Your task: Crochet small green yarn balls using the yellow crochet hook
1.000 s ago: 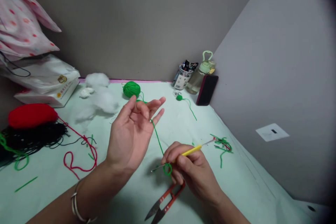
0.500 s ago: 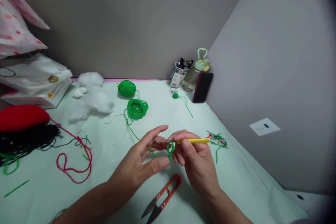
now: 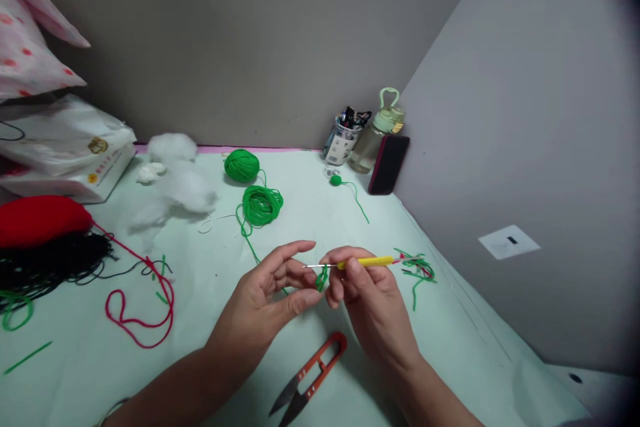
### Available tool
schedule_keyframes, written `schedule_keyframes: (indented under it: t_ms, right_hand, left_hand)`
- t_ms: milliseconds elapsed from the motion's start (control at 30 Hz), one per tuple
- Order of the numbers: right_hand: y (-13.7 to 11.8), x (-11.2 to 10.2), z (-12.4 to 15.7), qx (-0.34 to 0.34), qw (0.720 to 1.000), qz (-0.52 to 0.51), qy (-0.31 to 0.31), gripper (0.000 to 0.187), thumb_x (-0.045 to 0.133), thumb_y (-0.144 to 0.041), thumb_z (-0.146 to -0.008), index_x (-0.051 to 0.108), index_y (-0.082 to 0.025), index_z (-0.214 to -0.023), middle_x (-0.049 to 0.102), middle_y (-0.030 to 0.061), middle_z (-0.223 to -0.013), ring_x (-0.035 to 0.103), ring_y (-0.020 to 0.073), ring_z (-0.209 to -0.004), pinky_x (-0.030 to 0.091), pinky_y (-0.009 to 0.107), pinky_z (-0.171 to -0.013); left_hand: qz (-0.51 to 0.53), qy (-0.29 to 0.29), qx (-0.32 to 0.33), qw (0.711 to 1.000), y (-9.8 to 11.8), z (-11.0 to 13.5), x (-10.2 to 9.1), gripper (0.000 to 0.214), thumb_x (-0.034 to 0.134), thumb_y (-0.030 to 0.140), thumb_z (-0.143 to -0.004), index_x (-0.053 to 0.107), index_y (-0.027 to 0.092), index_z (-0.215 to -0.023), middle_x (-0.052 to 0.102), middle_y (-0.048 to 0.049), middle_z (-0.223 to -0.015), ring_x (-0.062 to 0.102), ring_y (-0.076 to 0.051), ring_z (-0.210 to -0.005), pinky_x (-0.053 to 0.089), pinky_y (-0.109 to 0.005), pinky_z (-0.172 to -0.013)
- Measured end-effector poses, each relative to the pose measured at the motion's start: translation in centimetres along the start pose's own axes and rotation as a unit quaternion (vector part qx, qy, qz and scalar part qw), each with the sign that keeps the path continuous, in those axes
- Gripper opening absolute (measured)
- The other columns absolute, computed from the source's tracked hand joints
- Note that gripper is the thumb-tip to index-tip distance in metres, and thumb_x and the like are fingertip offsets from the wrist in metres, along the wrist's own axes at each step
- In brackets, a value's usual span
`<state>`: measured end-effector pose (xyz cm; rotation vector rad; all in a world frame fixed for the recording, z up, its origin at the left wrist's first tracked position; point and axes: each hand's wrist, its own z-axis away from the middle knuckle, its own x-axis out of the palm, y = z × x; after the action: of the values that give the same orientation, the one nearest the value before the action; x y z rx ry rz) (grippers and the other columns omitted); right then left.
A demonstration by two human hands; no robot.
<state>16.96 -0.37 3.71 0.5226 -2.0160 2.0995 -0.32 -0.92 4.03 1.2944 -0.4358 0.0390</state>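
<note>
My right hand grips a crochet hook by its yellow handle, its thin metal shaft pointing left. A small loop of green yarn hangs on the shaft. My left hand pinches the lower end of that loop between thumb and fingers, with the index finger stretched above. From the left hand a green strand runs back to a loose green yarn coil, and behind it sits a green yarn ball. Below the hands lie orange thread snips, blades toward me.
White stuffing, a red yarn skein and black yarn lie at left. Yarn scraps are right of my hands. A phone, bottle and pen cup stand at the back, near a small green ball.
The green loop on the hook has narrowed from a round ring to a slimmer shape. The hook has shifted slightly left and up, and the left fingertips have moved a little.
</note>
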Motion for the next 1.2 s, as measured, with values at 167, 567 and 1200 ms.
schedule_keyframes:
  t_ms: [167, 567, 1200]
  right_hand:
    - [0.09, 0.0, -0.01, -0.003, 1.0, 0.0, -0.01, 0.02, 0.07, -0.042, -0.095, 0.08, -0.025, -0.096, 0.07, 0.0, -0.072, 0.064, 0.0098, -0.064, 0.051, 0.02, -0.06]
    - [0.58, -0.53, 0.14, -0.046, 0.997, 0.055, -0.029, 0.017, 0.067, -0.037, -0.098, 0.08, -0.027, -0.101, 0.072, 0.0012, -0.086, 0.066, 0.0122, -0.076, 0.054, 0.023, -0.069]
    - [0.49, -0.32, 0.13, -0.132, 0.977, 0.165, -0.034, 0.016, 0.064, -0.028, -0.099, 0.08, -0.029, -0.101, 0.072, 0.0025, -0.099, 0.066, 0.0122, -0.075, 0.057, 0.027, -0.071]
  left_hand:
    - [0.016, -0.001, 0.001, 1.0, -0.22, -0.05, 0.03, 0.04, 0.076, 0.023, -0.085, 0.065, 0.028, -0.123, 0.065, 0.0022, -0.09, 0.066, -0.018, -0.093, 0.048, -0.037, -0.095]
    - [0.063, -0.029, 0.013, 0.998, -0.19, 0.1, -0.28, 0.034, 0.071, 0.038, -0.094, 0.066, 0.025, -0.125, 0.066, -0.0016, -0.097, 0.068, -0.019, -0.099, 0.048, -0.034, -0.092]
    - [0.053, -0.011, -0.026, 0.998, -0.43, -0.27, -0.02, 0.043, 0.078, 0.025, -0.083, 0.062, 0.021, -0.122, 0.068, -0.0011, -0.092, 0.064, -0.018, -0.094, 0.047, -0.035, -0.092]
